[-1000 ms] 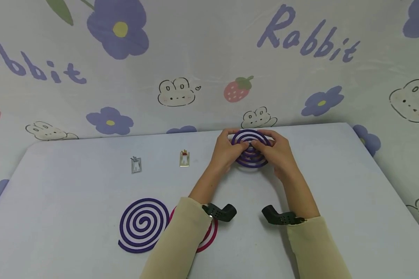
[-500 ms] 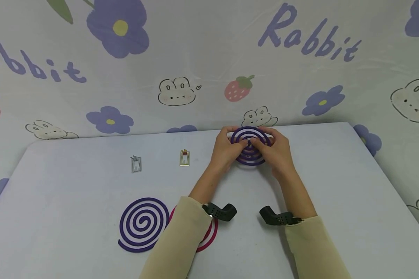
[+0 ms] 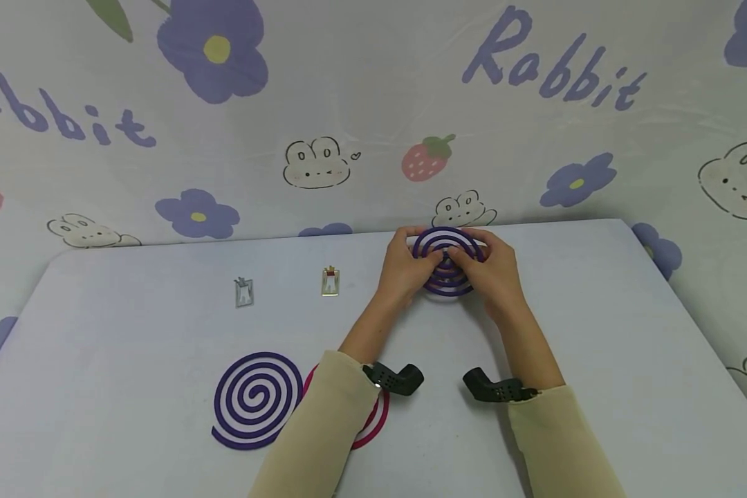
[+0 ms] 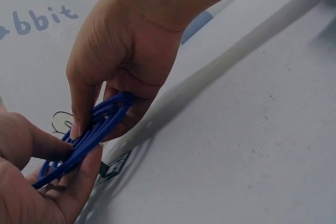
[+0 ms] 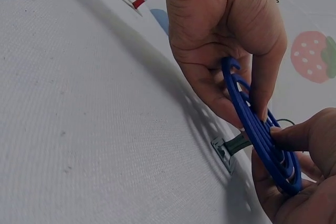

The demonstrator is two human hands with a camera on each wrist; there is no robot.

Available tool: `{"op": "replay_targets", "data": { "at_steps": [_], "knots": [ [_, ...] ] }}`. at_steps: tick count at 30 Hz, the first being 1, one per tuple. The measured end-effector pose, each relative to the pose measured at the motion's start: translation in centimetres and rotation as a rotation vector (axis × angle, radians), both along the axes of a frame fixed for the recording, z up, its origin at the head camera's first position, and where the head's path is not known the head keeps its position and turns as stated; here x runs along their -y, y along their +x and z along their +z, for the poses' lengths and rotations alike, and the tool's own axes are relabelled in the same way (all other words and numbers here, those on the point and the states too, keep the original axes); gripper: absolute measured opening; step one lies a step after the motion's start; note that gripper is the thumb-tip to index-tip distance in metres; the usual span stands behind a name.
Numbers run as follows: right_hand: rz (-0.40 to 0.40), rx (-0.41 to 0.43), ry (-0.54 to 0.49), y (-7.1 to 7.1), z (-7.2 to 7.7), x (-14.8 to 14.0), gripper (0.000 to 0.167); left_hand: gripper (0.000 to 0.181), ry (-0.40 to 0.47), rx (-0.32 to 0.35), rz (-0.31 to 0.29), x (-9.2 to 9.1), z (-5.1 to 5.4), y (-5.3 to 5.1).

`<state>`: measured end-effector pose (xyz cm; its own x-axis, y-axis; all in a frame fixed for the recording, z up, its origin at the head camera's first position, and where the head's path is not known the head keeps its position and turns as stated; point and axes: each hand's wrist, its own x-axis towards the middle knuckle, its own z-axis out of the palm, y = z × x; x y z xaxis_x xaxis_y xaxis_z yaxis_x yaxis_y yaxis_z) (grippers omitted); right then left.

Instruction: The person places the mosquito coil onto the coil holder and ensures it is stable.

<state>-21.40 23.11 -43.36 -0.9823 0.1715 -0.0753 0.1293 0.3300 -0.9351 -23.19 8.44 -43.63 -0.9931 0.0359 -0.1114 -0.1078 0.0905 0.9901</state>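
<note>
A purple mosquito coil (image 3: 449,293), bluer in the wrist views, is held level near the table's back edge. My left hand (image 3: 403,268) pinches it from the left, thumb on top near the centre and fingers at the rim and below. From the right, my right hand (image 3: 499,268) grips it the same way, the two thumbs close together. Beneath the coil (image 4: 86,148) stands a small metal coil stand (image 5: 226,150) with a greenish upright post reaching toward its underside. Whether the post is engaged in the coil cannot be told.
Two further coil stands lie to the left: a silver one (image 3: 243,282) and a gold one with red (image 3: 330,274). Nearer me lie another purple coil (image 3: 257,396) and a red coil (image 3: 384,415), partly hidden by my left sleeve. A printed cloth (image 3: 373,104) hangs behind the table.
The held coil and both hands have shifted very slightly away from me; my right wrist has moved a little left. The grip looks the same.
</note>
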Motion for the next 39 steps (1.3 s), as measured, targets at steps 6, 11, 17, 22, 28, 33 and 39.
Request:
{"op": "replay_targets", "data": {
  "at_steps": [6,11,17,22,28,33,39],
  "knots": [
    [-0.002,-0.003,0.009,0.1,0.0,0.0,0.053,0.050,-0.024,-0.006,0.003,-0.1,-0.1,0.1],
    [-0.003,0.018,0.024,0.1,0.0,0.0,0.054,0.049,-0.062,-0.002,0.013,-0.2,-0.2,0.2],
    [-0.001,0.032,0.023,0.0,0.1,0.0,0.054,0.050,-0.081,-0.002,0.011,-0.2,-0.3,0.2],
    [0.007,0.076,0.030,0.1,0.2,0.0,0.055,0.050,-0.076,0.017,0.005,-0.1,-0.3,0.2],
    [0.031,0.142,0.062,0.1,0.4,-0.2,0.057,0.049,-0.090,0.023,-0.015,0.4,-0.2,0.0],
    [0.046,0.188,0.068,0.2,0.7,-0.2,0.059,0.048,-0.072,0.040,-0.040,0.7,-0.2,-0.2],
    [0.059,0.197,0.059,0.1,0.7,-0.4,0.059,0.049,-0.069,0.059,-0.058,0.7,0.0,-0.3]
  ]
}}
